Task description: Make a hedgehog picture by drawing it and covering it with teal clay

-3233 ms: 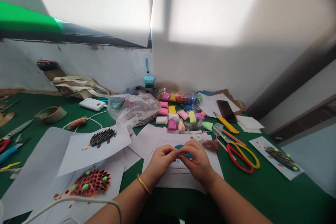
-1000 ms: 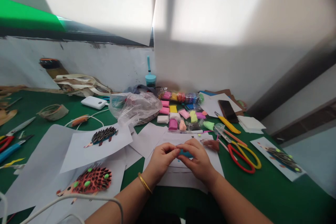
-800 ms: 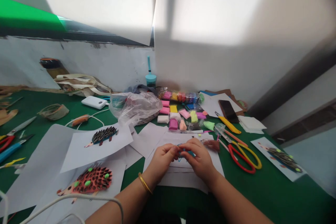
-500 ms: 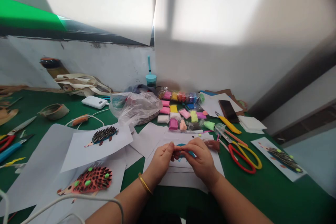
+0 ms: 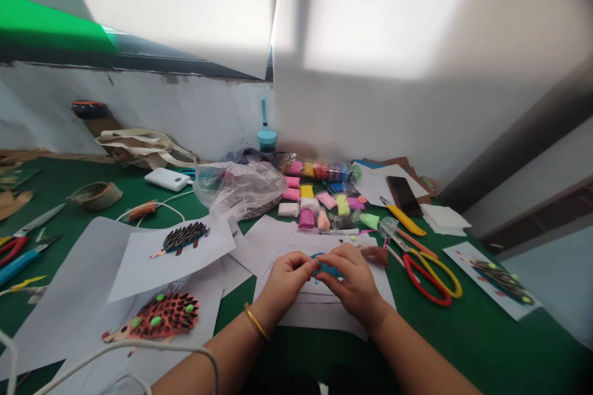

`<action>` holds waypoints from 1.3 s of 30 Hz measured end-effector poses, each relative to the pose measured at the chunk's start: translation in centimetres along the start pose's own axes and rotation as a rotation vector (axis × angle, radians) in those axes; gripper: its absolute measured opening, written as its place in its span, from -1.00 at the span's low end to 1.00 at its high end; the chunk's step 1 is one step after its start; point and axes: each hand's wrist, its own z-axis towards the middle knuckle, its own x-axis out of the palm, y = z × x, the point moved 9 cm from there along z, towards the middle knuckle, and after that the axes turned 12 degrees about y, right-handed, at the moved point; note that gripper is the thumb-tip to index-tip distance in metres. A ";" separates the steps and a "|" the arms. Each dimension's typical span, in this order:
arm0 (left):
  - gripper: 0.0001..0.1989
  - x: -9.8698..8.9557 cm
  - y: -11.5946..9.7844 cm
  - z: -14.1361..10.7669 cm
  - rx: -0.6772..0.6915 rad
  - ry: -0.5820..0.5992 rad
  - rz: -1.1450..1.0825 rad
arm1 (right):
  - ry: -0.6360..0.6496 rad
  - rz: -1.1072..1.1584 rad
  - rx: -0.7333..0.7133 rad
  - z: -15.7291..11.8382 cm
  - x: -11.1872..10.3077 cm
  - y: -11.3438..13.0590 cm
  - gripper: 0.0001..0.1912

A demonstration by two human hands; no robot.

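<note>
My left hand [image 5: 293, 278] and my right hand [image 5: 348, 278] meet in front of me over white paper [image 5: 319, 315], their fingertips pinched close together. Whatever lies between the fingers is hidden now. Behind and beneath the fingers shows a blue clay shape [image 5: 330, 268] on the paper, partly covered by my hands. Just right of my right hand lies a brown clay packet [image 5: 375, 255]. A white pen [image 5: 338, 232] rests at the paper's far edge, beside small dark and green clay bits.
Several coloured clay packets [image 5: 306, 218] lie beyond the paper, beside a clear plastic bag [image 5: 243, 188]. Red-and-yellow scissors [image 5: 426, 278], a yellow cutter [image 5: 405, 220] and a phone [image 5: 403, 195] lie right. Hedgehog pictures [image 5: 162, 318] lie left; a white cable [image 5: 139, 344] crosses the near left.
My fingers have shifted and drawn closer together. The reddish-brown piece that showed between them before is hidden now, and more of the blue clay shows.
</note>
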 end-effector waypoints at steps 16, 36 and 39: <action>-0.66 -0.2 0.2 0.0 -0.025 -0.036 0.038 | 0.003 -0.096 -0.030 0.1 0.0 0.4 -0.89; -0.60 0.3 0.4 0.1 -0.048 0.027 0.005 | 0.046 -0.029 -0.004 0.3 0.4 0.2 -0.88; -0.59 0.3 0.5 0.1 -0.049 0.021 0.013 | 0.026 -0.047 -0.018 0.2 0.1 0.2 -0.88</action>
